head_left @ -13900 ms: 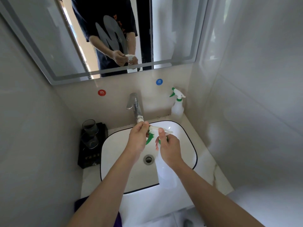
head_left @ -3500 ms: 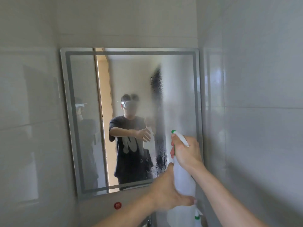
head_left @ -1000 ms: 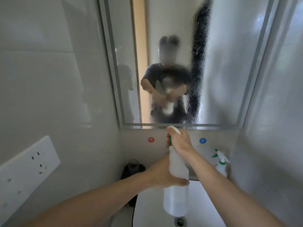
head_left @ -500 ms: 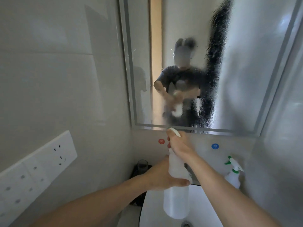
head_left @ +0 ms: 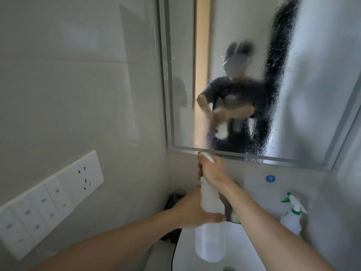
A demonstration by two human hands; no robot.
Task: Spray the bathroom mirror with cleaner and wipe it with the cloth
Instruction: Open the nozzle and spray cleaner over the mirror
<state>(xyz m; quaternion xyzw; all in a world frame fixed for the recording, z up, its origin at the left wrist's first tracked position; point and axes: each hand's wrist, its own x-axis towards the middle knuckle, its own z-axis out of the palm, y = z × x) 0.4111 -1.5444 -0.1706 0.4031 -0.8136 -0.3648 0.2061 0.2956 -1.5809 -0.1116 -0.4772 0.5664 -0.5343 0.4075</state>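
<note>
Both hands hold the spray bottle (head_left: 210, 227) up in front of the mirror (head_left: 316, 79), over the sink (head_left: 242, 249). Its long axis runs nearly upright, base down toward the sink, top tipped a bit left & away from the camera. The white nozzle end sits just below the mirror's btm frame & points fwd at the glass, low centre.

At the top the right hand (head_left: 212, 172) is curled round the spray head, fingers wrapped over the green trigger; can't tell how far the trigger is pulled. Lower down the left hand (head_left: 192, 212) grips the bottle's body approx mid-height, thumb lying across the front, fingers hidden behind.

Middle & right of the glass are covered in fine wet mist & drops, w/ runs gathering along the btm edge; a dark band in the reflection looks beaded all over. The left strip of glass next to the frame looks clearer. The reflected person (head_left: 234, 98) is blurred by the wet film.

A second spray bottle (head_left: 292, 217), white w/ green trigger, stands upright in the right corner, nozzle facing right, well apart from the held one. Above it a blue round sticker (head_left: 270, 178) sits on the back wall (head_left: 302, 177), under the mirror. A dark cup (head_left: 178, 192) stands left of the sink, partly behind the left hand. There's a white socket panel (head_left: 52, 192) on the left wall (head_left: 78, 85)
</note>
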